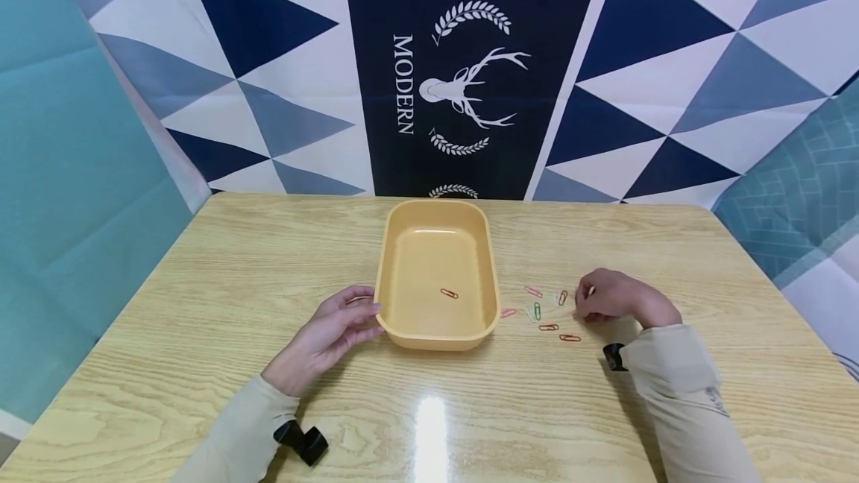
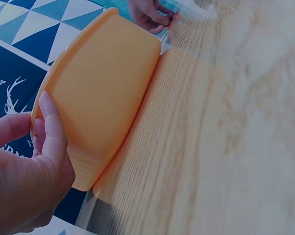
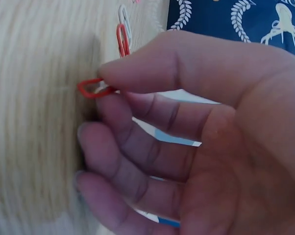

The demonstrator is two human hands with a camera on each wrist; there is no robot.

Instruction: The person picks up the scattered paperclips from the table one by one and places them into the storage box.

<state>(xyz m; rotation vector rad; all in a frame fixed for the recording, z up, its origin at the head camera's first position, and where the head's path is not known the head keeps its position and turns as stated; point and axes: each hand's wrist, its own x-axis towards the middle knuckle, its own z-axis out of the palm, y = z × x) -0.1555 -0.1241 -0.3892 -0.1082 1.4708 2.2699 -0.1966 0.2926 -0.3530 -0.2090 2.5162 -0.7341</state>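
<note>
My left hand [image 1: 335, 328] holds the near left rim of a yellow-orange plastic tray [image 1: 436, 343], pinching its edge between thumb and fingers in the left wrist view. Inside the tray lies one red paper clip [image 1: 449, 294]. To the right of the tray, my right hand [image 1: 620, 298] is low over the table. A red paper clip [image 3: 87, 90] is pinched between its thumb and index finger in the right wrist view, while the other fingers curl loosely. Just beyond it lie another red paper clip [image 3: 121, 40] and a white paper clip [image 3: 123, 17].
Several loose paper clips lie between the tray and my right hand, among them a green paper clip [image 1: 537, 311], a pink paper clip [image 1: 533, 291] and a red paper clip [image 1: 570, 338]. The wooden table [image 1: 235, 297] ends at a patterned cloth backdrop [image 1: 470, 170].
</note>
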